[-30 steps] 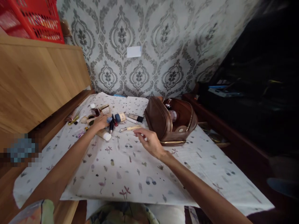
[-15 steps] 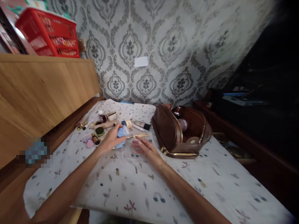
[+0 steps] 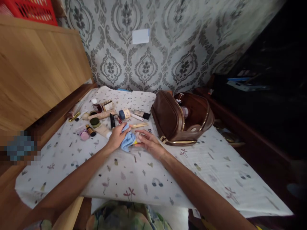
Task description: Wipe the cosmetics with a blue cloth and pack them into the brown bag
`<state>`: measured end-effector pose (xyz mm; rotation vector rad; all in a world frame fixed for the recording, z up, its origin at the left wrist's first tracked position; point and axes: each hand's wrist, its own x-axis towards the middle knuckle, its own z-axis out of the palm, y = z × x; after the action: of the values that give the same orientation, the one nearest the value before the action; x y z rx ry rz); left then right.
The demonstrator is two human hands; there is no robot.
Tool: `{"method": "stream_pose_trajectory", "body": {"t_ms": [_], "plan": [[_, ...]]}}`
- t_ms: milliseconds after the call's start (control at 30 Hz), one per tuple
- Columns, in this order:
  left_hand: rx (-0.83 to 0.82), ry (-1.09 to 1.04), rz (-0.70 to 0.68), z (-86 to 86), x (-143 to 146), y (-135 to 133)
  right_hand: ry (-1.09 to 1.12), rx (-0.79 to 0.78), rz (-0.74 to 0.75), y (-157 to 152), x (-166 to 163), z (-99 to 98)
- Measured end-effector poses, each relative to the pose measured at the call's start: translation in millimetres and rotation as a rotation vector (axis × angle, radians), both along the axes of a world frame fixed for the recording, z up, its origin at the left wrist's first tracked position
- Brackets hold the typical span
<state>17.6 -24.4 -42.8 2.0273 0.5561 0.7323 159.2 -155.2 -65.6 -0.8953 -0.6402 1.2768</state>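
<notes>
My left hand (image 3: pixel 116 136) is closed on a crumpled light blue cloth (image 3: pixel 128 140). Close beside it, the fingers of my right hand (image 3: pixel 153 145) pinch a small pale item with a yellow part (image 3: pixel 137 137), whose kind I cannot make out. The cloth meets this item between my hands. Just beyond them lies a thin beige stick-like thing (image 3: pixel 140 125). A cream tube with a white cap (image 3: pixel 103 130) and a black tube (image 3: pixel 112 120) rest near my left fingers. The brown cosmetic bag (image 3: pixel 168 115) stands open to the right, a few items inside.
Several cosmetics lie at the left, among them a dark green round jar (image 3: pixel 95 122), a pink round pot (image 3: pixel 84 135) and a blue-and-cream container (image 3: pixel 124 114). A wooden cabinet (image 3: pixel 43 60) borders the patterned cloth cover (image 3: pixel 134 169) on the left. A wallpapered wall (image 3: pixel 163 60) rises behind.
My right hand, fingers spread before, now holds the small pale and yellow item against the blue cloth. The view has tipped downward, showing patterned clothing at the bottom.
</notes>
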Motion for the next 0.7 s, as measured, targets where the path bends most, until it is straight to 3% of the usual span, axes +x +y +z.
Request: {"method": "stream_pose_trajectory", "body": {"t_ms": [133,233,433,700], "plan": [[-0.161,-0.090,0.042,-6.0,-0.8,-2.9,0.094,0.012,0.010,-0.2,1.6,-1.1],[-0.218,-0.108,-0.014,-6.1,-0.2,-11.6,0.181,0.001,-0.034,-0.3,5.7,-2.4],[0.210,0.025,-0.219,-10.3,-4.0,-24.5,0.119,-0.059,-0.090,0.0,11.4,-6.3],[0.247,0.106,-0.206,-15.9,-4.2,-27.4,-0.171,-0.031,-0.097,-2.3,1.5,-1.2]]}}
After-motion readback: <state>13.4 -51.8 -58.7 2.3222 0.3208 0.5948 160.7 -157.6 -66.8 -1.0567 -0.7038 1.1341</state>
